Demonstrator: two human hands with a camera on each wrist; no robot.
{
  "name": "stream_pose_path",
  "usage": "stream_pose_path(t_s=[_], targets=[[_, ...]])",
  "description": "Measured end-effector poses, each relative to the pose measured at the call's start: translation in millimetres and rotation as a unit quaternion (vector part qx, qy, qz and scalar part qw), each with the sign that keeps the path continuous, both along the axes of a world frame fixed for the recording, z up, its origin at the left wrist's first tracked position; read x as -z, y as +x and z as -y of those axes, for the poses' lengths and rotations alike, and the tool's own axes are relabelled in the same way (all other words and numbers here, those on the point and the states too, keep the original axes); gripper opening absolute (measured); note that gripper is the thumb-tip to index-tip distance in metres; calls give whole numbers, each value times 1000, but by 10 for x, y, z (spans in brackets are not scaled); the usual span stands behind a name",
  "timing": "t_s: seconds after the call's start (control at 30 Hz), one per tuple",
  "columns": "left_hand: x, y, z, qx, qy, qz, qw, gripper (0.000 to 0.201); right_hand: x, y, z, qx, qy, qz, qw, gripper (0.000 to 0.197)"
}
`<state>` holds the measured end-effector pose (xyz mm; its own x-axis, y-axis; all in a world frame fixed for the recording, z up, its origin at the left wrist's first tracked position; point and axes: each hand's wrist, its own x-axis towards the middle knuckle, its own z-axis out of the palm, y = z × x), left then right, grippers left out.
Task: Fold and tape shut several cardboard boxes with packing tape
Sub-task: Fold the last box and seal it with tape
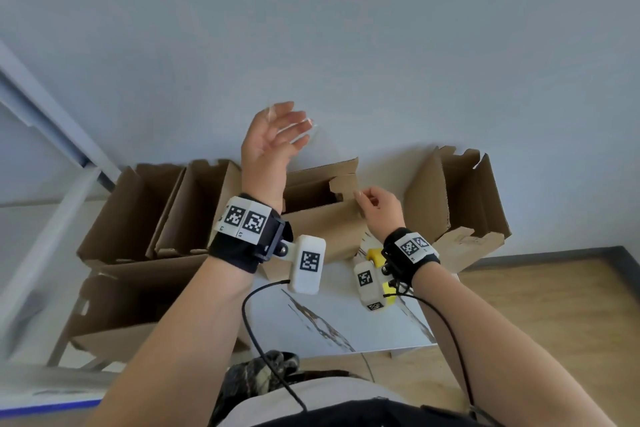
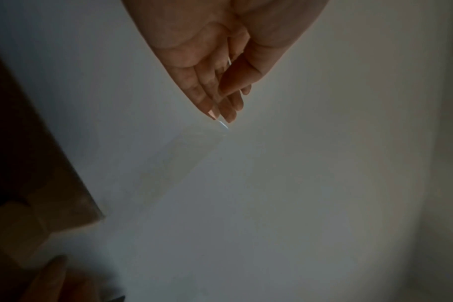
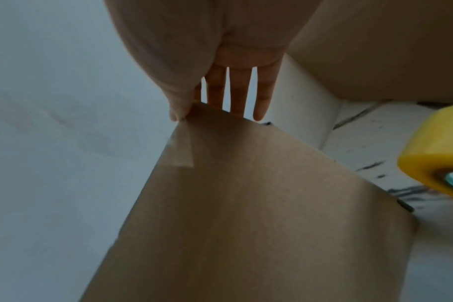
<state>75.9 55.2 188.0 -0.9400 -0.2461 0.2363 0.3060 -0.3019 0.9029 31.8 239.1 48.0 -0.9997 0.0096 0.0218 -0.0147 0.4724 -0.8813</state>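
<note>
No readable text, labels or numbers.

— What holds the things?
— A white table (image 1: 329, 322) with dark streaks.
— What sits on it?
— An open brown box (image 1: 322, 229) at 12 o'clock, and a yellow tape roll (image 1: 375, 255) at 1 o'clock, just beside it.
— And the other boxes (image 1: 162, 215) at 10 o'clock?
— I cannot tell what they sit on.
</note>
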Motion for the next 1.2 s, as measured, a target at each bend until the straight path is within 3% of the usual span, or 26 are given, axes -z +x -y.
stream_pose_path(t_s=[0.07, 0.27, 0.57, 0.77, 0.87, 1.0, 1.2], targets=[[49, 4, 57, -1, 33, 17, 999, 40, 6, 2, 27, 0, 19, -18, 1000, 17], [-62, 28, 185, 12, 79, 5, 997, 48, -25, -38, 108, -35, 11, -25, 999, 56], [-37, 121, 430, -33, 64, 10, 997, 43, 11, -153, 236, -33, 176, 5, 984, 74], [148, 166, 634, -75, 90, 28, 993, 46, 112, -211, 326, -20, 230, -17, 973, 58], [150, 165, 728, -86, 110, 22, 990, 48, 188, -233, 365, 0, 220, -36, 975, 49], [89, 150, 785, -82, 112, 3, 990, 49, 266, -257, 423, -14, 275, -65, 959, 30], [65, 122, 829, -83, 98, -18, 992, 39, 314, -235, 447, -52, 324, -56, 943, 36]])
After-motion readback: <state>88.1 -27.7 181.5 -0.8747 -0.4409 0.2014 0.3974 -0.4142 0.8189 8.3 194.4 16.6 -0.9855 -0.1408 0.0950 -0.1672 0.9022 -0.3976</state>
